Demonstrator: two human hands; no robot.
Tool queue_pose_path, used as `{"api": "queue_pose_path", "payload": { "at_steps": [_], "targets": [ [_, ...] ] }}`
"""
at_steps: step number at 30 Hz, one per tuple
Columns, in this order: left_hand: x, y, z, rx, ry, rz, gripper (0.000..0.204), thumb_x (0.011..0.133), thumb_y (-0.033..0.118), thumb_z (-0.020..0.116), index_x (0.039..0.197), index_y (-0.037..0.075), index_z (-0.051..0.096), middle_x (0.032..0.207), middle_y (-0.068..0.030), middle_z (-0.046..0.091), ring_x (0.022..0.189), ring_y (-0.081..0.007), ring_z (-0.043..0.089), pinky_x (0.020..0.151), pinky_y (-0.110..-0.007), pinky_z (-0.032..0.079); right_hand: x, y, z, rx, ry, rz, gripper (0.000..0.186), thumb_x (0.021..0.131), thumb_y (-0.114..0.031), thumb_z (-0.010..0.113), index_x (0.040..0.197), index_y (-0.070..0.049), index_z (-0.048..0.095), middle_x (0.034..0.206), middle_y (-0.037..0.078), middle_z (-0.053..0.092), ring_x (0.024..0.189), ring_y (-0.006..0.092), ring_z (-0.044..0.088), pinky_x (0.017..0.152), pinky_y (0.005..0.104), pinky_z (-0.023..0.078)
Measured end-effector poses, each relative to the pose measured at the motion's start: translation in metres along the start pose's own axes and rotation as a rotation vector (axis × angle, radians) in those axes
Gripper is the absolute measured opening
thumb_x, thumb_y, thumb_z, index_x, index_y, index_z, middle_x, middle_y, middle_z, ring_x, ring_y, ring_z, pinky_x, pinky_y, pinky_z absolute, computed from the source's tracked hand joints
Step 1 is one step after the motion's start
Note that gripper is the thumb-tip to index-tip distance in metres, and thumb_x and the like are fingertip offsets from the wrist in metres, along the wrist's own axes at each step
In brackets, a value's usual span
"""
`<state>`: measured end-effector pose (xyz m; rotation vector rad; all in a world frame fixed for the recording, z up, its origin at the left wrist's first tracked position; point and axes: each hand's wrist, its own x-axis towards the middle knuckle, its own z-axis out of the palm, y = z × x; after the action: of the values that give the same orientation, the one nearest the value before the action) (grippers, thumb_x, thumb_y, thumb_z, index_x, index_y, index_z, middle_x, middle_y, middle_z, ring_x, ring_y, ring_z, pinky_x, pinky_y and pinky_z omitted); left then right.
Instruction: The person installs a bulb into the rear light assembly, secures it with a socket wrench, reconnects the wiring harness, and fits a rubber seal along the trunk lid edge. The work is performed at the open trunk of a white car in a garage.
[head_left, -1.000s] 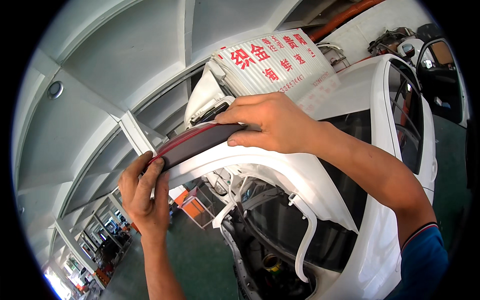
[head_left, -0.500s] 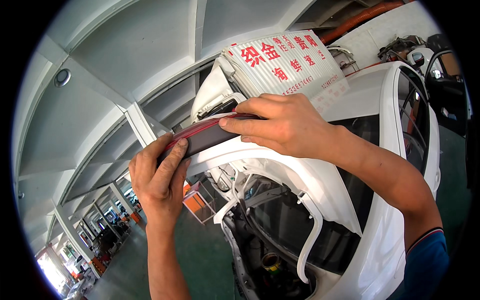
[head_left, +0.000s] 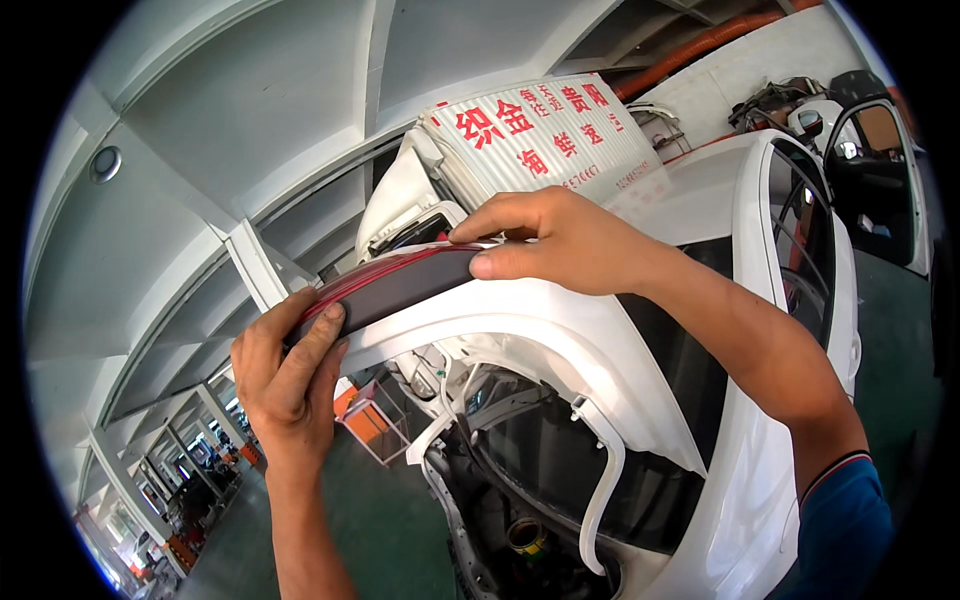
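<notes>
A long, slightly curved dark grey strip with a red layered edge (head_left: 395,288) is held between my two hands, along the top of a white car fender (head_left: 520,308). At its left end my left hand (head_left: 287,375) grips it, thumb on the grey face and fingers over the red edge. My right hand (head_left: 560,240) pinches the right end, its thumb low on the grey face and fingertips on top. Below the strip curves the fender's wheel arch. How the strip joins the fender, if it does, cannot be made out.
A white car (head_left: 700,210) stands behind the fender, with dark glass and an exposed engine bay holding a can (head_left: 525,535). A truck with a white ribbed box (head_left: 545,135) is beyond. An orange-panelled metal stand (head_left: 370,420) is on the green floor (head_left: 390,515).
My right hand has slid right along the strip to its end, the thumb now lower on the grey face. My left hand keeps its grip. The whole view has shifted slightly.
</notes>
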<state>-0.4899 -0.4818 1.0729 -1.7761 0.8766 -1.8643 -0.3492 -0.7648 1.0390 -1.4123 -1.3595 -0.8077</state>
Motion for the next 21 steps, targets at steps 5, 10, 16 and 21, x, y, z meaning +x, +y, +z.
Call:
{"api": "queue_pose_path", "payload": {
  "at_steps": [5,10,16,21],
  "targets": [
    [-0.001,0.000,0.002,0.002,0.016,0.003,0.041,0.075,0.002,0.085,0.114,0.014,0.078,0.120,-0.0104,0.073,0.102,-0.0268,0.067,0.089,-0.039,0.046,0.004,-0.005,0.000,0.060,0.010,0.092,0.042,0.087,-0.024,0.080,0.120,0.001,0.076,0.109,0.018,0.077,0.105,0.0255,0.071,0.095,0.0347,0.053],
    [-0.002,0.000,0.003,-0.044,0.016,-0.023,0.039,0.076,0.003,0.084,0.113,0.014,0.077,0.121,-0.0107,0.073,0.102,-0.0269,0.067,0.090,-0.040,0.046,0.006,-0.007,0.003,0.055,0.045,0.123,0.039,0.084,-0.023,0.080,0.114,0.002,0.078,0.103,0.017,0.077,0.097,0.0244,0.071,0.088,0.0336,0.053],
    [-0.003,-0.001,-0.002,-0.036,-0.061,-0.058,0.035,0.083,0.000,0.081,0.117,0.011,0.078,0.130,-0.0136,0.071,0.113,-0.0290,0.066,0.095,-0.039,0.053,0.010,-0.009,0.004,-0.002,0.046,0.080,0.042,0.083,-0.027,0.083,0.111,0.003,0.078,0.098,0.016,0.077,0.091,0.0231,0.070,0.085,0.0334,0.053],
    [-0.004,0.000,0.000,0.003,0.012,-0.026,0.043,0.071,0.003,0.088,0.112,0.013,0.079,0.123,-0.0131,0.072,0.101,-0.0295,0.067,0.088,-0.042,0.051,0.013,-0.010,0.008,-0.020,0.076,0.090,0.043,0.082,-0.030,0.085,0.108,0.003,0.078,0.095,0.016,0.076,0.088,0.0226,0.070,0.081,0.0335,0.053]
  ]
}}
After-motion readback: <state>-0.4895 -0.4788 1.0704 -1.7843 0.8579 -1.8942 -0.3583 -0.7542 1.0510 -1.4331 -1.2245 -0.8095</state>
